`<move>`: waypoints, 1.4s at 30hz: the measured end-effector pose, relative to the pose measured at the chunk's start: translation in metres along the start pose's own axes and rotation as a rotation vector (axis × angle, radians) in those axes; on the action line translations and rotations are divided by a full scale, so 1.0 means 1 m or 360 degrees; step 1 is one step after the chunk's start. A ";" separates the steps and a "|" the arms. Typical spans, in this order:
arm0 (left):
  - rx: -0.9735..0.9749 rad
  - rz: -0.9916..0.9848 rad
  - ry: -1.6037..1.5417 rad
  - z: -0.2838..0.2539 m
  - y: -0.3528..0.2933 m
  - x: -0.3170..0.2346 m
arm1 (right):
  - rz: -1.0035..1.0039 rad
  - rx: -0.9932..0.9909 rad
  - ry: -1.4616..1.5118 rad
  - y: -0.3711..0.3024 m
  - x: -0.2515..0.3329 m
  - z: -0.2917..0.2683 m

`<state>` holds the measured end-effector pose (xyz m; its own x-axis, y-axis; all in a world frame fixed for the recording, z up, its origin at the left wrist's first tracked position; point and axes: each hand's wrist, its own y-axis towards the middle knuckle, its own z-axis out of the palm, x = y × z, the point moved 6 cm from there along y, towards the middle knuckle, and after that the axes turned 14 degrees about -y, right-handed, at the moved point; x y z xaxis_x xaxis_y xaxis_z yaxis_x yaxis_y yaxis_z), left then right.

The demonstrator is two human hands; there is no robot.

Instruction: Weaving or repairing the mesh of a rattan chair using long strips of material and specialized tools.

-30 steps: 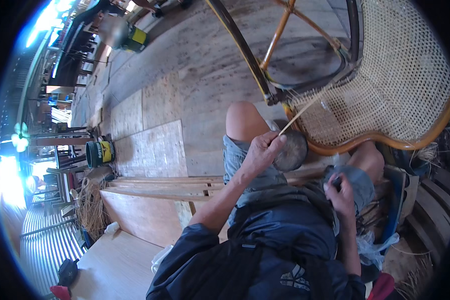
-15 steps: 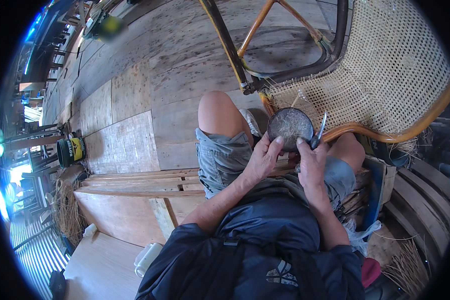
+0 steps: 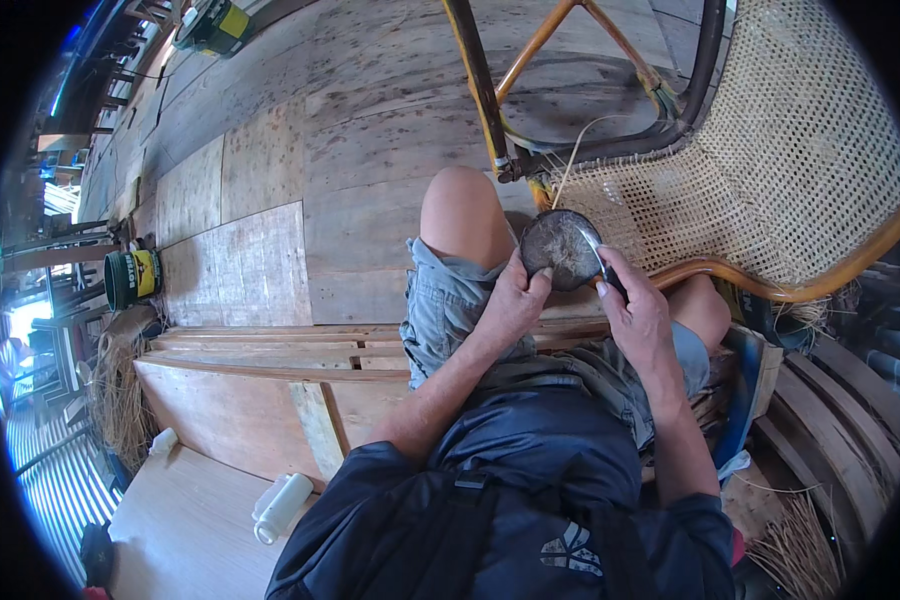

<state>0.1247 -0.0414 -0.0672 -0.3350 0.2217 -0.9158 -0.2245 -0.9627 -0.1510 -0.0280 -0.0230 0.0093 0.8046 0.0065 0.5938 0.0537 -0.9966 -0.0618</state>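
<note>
My left hand (image 3: 513, 305) is closed on the left rim of a dark, round, shallow disc (image 3: 558, 252) with a grey, fibrous-looking face, its thumb lying over the near edge. In my right hand (image 3: 638, 312) is a small dark-handled knife (image 3: 612, 276). Its shiny metal blade reaches over the disc's upper right edge; whether it touches the face I cannot tell. Beyond the disc a thin pale cane strip (image 3: 573, 160) curves up from the corner of a woven cane chair (image 3: 760, 160). The disc's underside is hidden.
The chair's bent frame (image 3: 705, 268) spans the right side. Wooden planks (image 3: 260, 345) and a plywood panel (image 3: 220, 415) lie to my left, with a white bottle (image 3: 282, 508). Green-and-yellow buckets (image 3: 132, 279) stand farther left. Cane bundles (image 3: 800, 548) and curved slats (image 3: 830, 420) lie at right.
My right hand has come off the disc's near edge, and the knife has swung from upright beside the disc to across its upper right. The disc has shifted slightly left.
</note>
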 end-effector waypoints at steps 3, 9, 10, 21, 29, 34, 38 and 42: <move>0.0000 0.0008 0.0061 -0.002 -0.004 0.004 | 0.0033 0.0033 -0.0001 -0.002 -0.003 0.010; -0.0085 0.0035 -0.0004 -0.006 -0.005 0.001 | -0.0003 0.0082 0.0169 -0.020 0.005 0.010; -0.0073 0.0026 -0.0005 -0.005 -0.005 0.000 | 0.0043 0.0084 0.0169 -0.010 0.004 0.008; -0.0001 -0.0278 -0.0231 -0.007 -0.004 0.020 | 0.0256 0.0113 0.0237 -0.013 -0.006 0.012; 0.0075 -0.0215 -0.0123 -0.003 -0.002 0.011 | 0.0152 -0.0005 0.0180 -0.023 0.001 0.017; 0.0043 -0.0213 -0.0261 -0.003 -0.002 0.010 | 0.0177 0.0063 0.0087 -0.043 0.005 0.028; 0.0015 -0.0339 -0.0213 0.004 -0.004 -0.004 | 0.0139 -0.0115 0.0048 -0.030 0.008 0.015; -0.0041 -0.0309 -0.0117 0.001 -0.003 -0.001 | 0.0182 0.0093 -0.0127 -0.042 0.005 0.030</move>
<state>0.1250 -0.0390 -0.0656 -0.3538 0.4133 -0.8391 -0.2685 -0.9042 -0.3322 -0.0086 0.0215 -0.0089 0.8519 -0.0981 0.5144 -0.0085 -0.9848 -0.1737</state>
